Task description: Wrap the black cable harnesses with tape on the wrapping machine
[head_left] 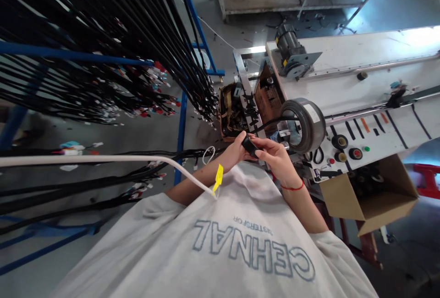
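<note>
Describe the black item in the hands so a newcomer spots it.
Start at the pale shirt along the bottom. Above it, the left hand and right hand meet. Between them sits the small black item, handheld, unlike the bulky grey roll nearby.

In the head view, we bring our left hand (236, 150) and right hand (277, 156) close together in front of our torso (220, 215). Our bare left forearm (202, 176) slants inward from the left, and our bare right forearm (305, 204) from the right, both elbows bent. The fingers of each hand are curled in a grip. We point our right fingers toward the left hand, the right thumb lying on the side nearer our body; the left hand's farther fingers are partly hidden.
</note>
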Available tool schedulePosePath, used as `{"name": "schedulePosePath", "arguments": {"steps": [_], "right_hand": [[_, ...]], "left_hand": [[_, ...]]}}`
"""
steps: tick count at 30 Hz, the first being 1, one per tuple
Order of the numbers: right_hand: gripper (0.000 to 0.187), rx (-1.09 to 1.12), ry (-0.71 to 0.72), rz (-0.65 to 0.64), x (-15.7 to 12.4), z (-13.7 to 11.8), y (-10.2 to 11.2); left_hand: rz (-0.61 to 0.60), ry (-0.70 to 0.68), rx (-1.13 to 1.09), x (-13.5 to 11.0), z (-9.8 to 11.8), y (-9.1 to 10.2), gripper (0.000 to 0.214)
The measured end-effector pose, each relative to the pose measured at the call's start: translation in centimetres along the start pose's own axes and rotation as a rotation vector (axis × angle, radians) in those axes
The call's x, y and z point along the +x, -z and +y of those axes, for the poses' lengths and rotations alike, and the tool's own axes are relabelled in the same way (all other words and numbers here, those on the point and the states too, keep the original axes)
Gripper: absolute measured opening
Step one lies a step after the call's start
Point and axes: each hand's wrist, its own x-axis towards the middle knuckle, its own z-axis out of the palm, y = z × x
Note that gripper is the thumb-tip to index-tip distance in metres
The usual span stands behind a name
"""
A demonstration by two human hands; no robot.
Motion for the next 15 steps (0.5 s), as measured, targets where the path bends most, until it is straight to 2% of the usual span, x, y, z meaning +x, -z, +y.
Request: {"name": "schedulePosePath", "arguments": {"steps": [4, 7, 9, 12, 14, 15], "right_hand": [[0.031, -0.142, 0.076, 0.017, 0.2, 0.7, -0.3], [0.038, -0.454, 0.211, 0.065, 0.4, 1.1, -0.5], [0.045, -0.694, 0.331, 0.052, 0.4, 1.2, -0.4], [0.042, -0.967, 0.437, 0.029, 0.3, 0.9, 0.2], [0.039, -1.073, 0.468, 0.042, 0.3, 0.7, 0.6], [0.039, -1.103, 0.486, 0.05, 0.2, 0.6, 0.7]], "left_hand": [[0.069, -0.023, 0.021, 1.2, -0.8, 0.8, 0.057], [-0.039, 0.071, 0.058, 2.3, -0.8, 1.9, 0.074], [-0.094, 0.073, 0.137, 2.4, -0.2, 2.5, 0.083], [-0.036, -0.17, 0.47, 1.0, 1.5, 2.4, 0.082], [-0.058, -0.324, 0.739, -0.3, 3.0, 1.9, 0.078], [-0.099, -0.359, 0.847, -0.9, 3.7, 1.6, 0.076]]}}
